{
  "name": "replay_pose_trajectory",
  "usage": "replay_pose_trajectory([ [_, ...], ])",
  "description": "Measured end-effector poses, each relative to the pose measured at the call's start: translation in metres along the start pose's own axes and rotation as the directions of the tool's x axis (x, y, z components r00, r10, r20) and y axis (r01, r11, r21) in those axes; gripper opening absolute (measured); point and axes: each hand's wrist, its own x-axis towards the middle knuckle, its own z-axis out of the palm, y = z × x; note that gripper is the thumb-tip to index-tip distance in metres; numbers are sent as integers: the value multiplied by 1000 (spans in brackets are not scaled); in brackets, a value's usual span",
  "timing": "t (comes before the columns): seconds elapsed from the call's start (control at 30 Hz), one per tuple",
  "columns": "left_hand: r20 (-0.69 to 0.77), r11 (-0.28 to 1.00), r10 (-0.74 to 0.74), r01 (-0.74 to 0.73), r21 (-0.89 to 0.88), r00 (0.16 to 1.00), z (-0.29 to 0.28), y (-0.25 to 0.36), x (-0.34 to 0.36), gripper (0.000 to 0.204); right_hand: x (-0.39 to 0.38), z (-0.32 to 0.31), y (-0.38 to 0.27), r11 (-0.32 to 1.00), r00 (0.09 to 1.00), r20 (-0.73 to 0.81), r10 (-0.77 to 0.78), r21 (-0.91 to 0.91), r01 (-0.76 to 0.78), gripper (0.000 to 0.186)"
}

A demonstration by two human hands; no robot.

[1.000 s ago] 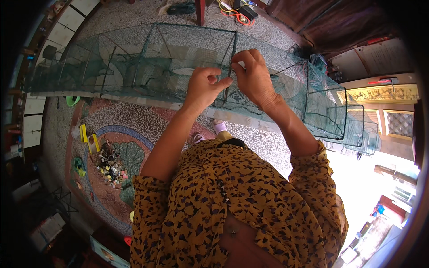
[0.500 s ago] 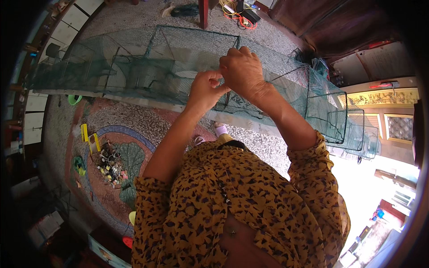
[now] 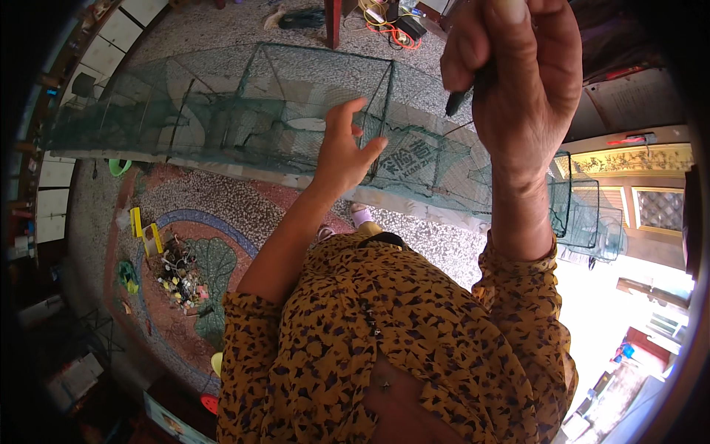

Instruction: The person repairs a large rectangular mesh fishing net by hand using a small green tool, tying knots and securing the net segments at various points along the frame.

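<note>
A long green mesh fish trap with dark square frames stretches across the view from left to right. My left hand is at its middle, beside an upright frame, with thumb and index finger spread apart and nothing visible between them. My right hand is raised to the upper right, close to the camera, above the trap. Its fingers are curled round a small dark pointed tool. Only the tool's tip shows below the fingers, so its exact kind is hidden.
The trap lies along a pale board. On the patterned floor at left are a heap of small odds and ends, yellow pieces and a green ring. A red post and orange cord are at the far side.
My right hand has lifted away from the trap, up and to the right, and the dark tool now shows in it. My left hand stays near the frame with its fingers spread.
</note>
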Motion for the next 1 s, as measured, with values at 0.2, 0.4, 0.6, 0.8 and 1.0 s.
replay_pose_trajectory([
  [0.2, 126, 948, 160, -117, -295, 979, -17, 22, 4, 25, -19, -6, -26, 828, 976, 159, 151, -560, -36, 13],
  [0.4, 205, 973, 30, 19, -232, 978, -55, 19, -2, 15, -42, -94, -42, 366, 660, 59, 749, -867, -337, 12],
  [0.6, 280, 994, 105, -106, -11, 954, -58, 43, -16, 8, -60, -122, -11, 337, 801, -191, 568, -834, -438, 12],
  [0.8, 370, 1000, 12, -5, -18, 929, -51, 33, -27, 9, -92, -69, 23, 502, 813, 172, 556, -850, -163, 7],
  [1.0, 390, 976, -94, 162, -145, 916, -41, 29, -22, 9, -103, -59, 45, 365, 815, 188, 548, -930, -31, 8],
])
